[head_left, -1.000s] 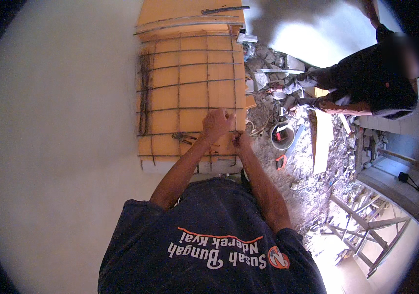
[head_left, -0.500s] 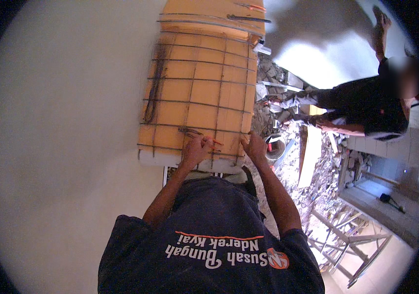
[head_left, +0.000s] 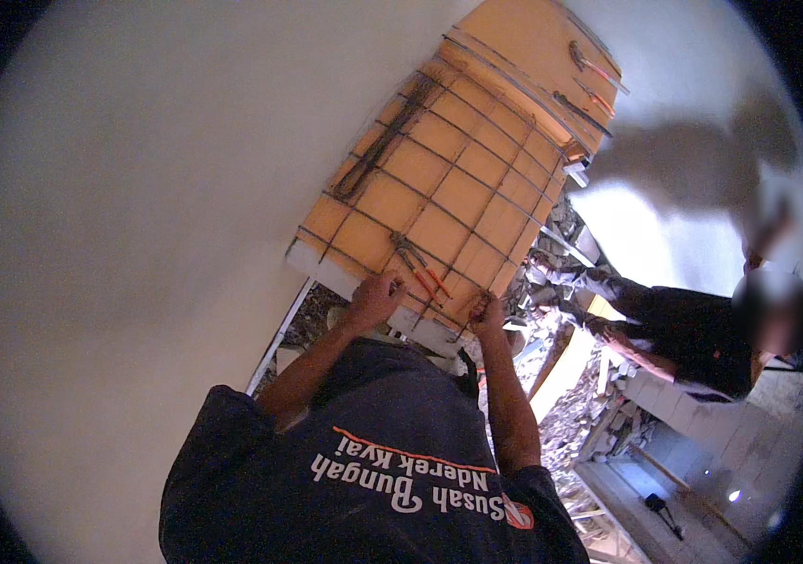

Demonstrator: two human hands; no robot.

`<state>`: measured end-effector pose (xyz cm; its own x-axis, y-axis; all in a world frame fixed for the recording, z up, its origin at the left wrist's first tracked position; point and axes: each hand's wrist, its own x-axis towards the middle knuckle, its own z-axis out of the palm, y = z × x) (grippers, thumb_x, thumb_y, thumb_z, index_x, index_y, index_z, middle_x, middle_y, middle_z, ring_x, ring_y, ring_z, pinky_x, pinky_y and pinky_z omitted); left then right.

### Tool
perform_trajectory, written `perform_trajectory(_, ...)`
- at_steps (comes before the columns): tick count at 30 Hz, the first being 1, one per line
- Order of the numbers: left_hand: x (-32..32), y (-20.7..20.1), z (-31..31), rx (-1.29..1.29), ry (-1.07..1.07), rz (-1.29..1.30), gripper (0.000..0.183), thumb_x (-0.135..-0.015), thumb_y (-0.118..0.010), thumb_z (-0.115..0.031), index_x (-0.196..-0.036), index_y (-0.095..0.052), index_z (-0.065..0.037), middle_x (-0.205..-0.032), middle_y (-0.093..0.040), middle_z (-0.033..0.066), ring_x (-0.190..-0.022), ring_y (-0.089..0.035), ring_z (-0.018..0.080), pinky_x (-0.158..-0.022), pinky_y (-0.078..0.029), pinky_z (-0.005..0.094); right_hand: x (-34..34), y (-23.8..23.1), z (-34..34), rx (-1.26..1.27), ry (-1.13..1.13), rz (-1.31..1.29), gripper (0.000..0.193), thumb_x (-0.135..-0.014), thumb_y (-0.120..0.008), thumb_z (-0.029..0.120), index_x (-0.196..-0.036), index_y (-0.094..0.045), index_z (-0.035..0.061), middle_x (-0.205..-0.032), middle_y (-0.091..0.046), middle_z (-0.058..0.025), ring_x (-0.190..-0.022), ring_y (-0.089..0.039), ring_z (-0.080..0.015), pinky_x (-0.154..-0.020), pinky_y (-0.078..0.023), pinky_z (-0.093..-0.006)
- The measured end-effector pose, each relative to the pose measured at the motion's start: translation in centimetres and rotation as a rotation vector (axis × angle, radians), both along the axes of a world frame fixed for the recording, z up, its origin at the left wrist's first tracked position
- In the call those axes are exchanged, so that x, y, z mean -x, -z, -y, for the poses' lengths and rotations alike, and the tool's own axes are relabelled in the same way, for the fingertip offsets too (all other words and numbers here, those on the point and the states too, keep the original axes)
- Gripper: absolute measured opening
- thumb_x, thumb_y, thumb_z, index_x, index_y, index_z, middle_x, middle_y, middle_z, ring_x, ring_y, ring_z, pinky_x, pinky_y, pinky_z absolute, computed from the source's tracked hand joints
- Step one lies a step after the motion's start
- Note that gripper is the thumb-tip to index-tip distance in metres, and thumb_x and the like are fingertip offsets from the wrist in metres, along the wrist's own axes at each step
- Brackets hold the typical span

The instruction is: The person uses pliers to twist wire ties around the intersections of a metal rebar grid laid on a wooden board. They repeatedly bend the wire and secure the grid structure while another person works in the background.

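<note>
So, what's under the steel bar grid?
Orange boarding shows through the gaps in the steel bar grid. Patches beneath the dark wire bundle and the nearer pliers are covered, as is anything below the boarding.

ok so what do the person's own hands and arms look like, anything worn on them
The left hand and right hand are bare, with no gloves visible. Short, loose, dark sleeves belong to a dark shirt printed with white lettering and an orange line.
</note>
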<state>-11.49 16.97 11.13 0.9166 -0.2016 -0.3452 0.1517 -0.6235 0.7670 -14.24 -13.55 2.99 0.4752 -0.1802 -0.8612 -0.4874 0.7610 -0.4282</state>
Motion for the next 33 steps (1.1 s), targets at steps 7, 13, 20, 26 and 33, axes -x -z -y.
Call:
perform_trajectory(7,0.6,0.2,-0.9,-0.031,-0.124,0.008,0.034,-0.093,-0.066,-0.037,-0.101,-0.066,-0.004,-0.084,-0.07,0.0174,-0.079,-0.068,0.0375,-0.073,-0.053,0.0465,0.7,-5.3,-8.3,1.349,-1.016,0.577,0.036,-0.088,-0.069,0.035,-0.111,-0.061,0.0081,-0.081,-0.061,-0.011,-0.073,-0.06,-0.0303,-0.063,-0.049,-0.0392)
perform_trajectory(13,0.2,-2.5,0.4,-0.042,-0.042,0.032,0.034,-0.094,-0.065,-0.037,-0.102,-0.066,-0.004,-0.077,-0.067,0.0152,-0.072,-0.067,0.0326,-0.069,-0.052,0.0446,-5.0,-3.3,-10.1,1.594,-1.24,0.452,0.044,-0.083,-0.07,0.028,-0.12,-0.057,0.0081,-0.099,-0.068,-0.0219,-0.096,-0.066,-0.0424,-0.081,-0.053,-0.0511)
perform_trajectory(20,1.2,-2.0,1.2,-0.012,-0.072,0.039,0.034,-0.095,-0.064,-0.036,-0.1,-0.065,-0.002,-0.08,-0.068,0.0175,-0.076,-0.068,0.0334,-0.069,-0.052,0.045,-7.3,-8.9,-7.8,1.255,-1.186,0.631,0.034,-0.086,-0.067,0.022,-0.114,-0.055,0.0046,-0.09,-0.068,-0.0211,-0.089,-0.069,-0.0359,-0.074,-0.055,-0.0466)
perform_trajectory(26,-0.6,-2.0,9.7,0.113,0.194,-0.179,0.041,-0.095,-0.061,-0.04,-0.103,-0.068,-0.001,-0.085,-0.07,0.0214,-0.081,-0.069,0.0379,-0.074,-0.053,0.0482,-1.6,-13.5,3.4,0.516,-0.729,0.33,0.029,-0.102,-0.057,0.021,-0.125,-0.049,0.0056,-0.079,-0.06,-0.0072,-0.065,-0.062,-0.0129,-0.053,-0.053,-0.0294)
perform_trajectory(33,-1.3,8.2,20.8,0.126,0.358,-0.314,0.047,-0.092,-0.059,-0.045,-0.098,-0.07,0.0,-0.091,-0.07,0.0266,-0.091,-0.07,0.0411,-0.081,-0.055,0.0518,9.6,-14.7,11.6,0.649,-0.781,0.038,0.04,-0.102,-0.054,0.019,-0.138,-0.042,0.0044,-0.079,-0.058,-0.0051,-0.064,-0.064,-0.0166,-0.059,-0.063,-0.0363)
